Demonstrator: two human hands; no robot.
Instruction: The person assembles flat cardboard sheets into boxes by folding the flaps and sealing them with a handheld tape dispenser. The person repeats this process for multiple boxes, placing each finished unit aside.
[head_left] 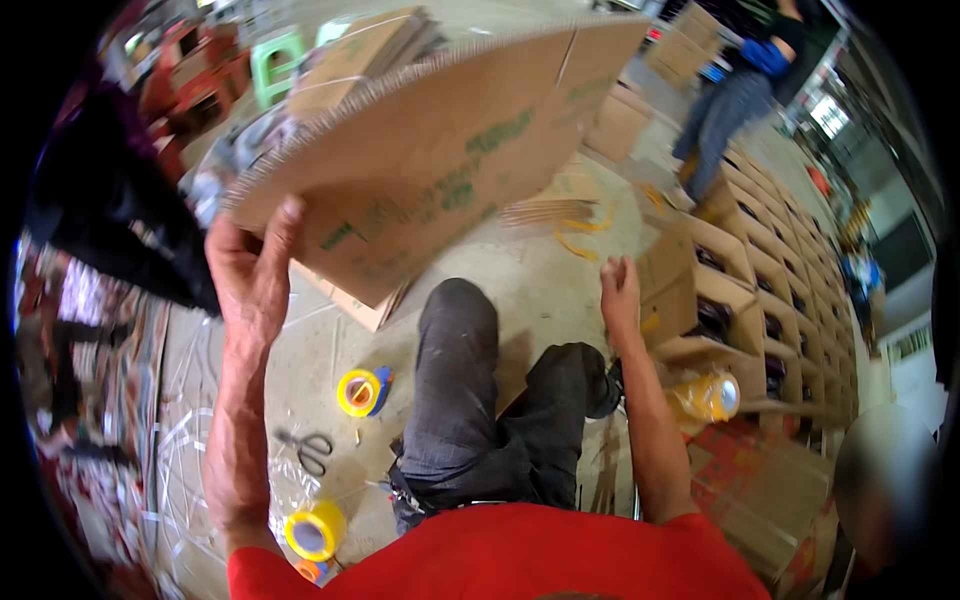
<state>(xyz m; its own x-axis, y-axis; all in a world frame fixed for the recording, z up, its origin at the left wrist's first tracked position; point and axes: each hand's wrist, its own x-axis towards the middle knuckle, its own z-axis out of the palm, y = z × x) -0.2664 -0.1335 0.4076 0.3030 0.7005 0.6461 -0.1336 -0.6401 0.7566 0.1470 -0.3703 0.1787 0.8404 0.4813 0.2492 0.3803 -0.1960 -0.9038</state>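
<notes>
A flattened cardboard box (420,190) with green print is held up in front of me. My left hand (252,265) grips its left end, thumb on the near face and fingers behind. My right hand (621,295) hangs apart from the cardboard, fingers curled closed, with nothing visible in it. It is nearest to the open cartons (680,285) on the right. On the floor beside my left forearm lie a yellow tape roll (347,403) with a blue part, black scissors (312,455) and a larger yellow tape roll (332,522).
Rows of cartons (790,280) holding dark items stand at right, with another tape roll (722,396) near my right forearm. Flattened cardboard (565,190) and yellow strapping (580,240) lie ahead. A person (715,120) stands far right; dark-clothed legs (130,190) show at left.
</notes>
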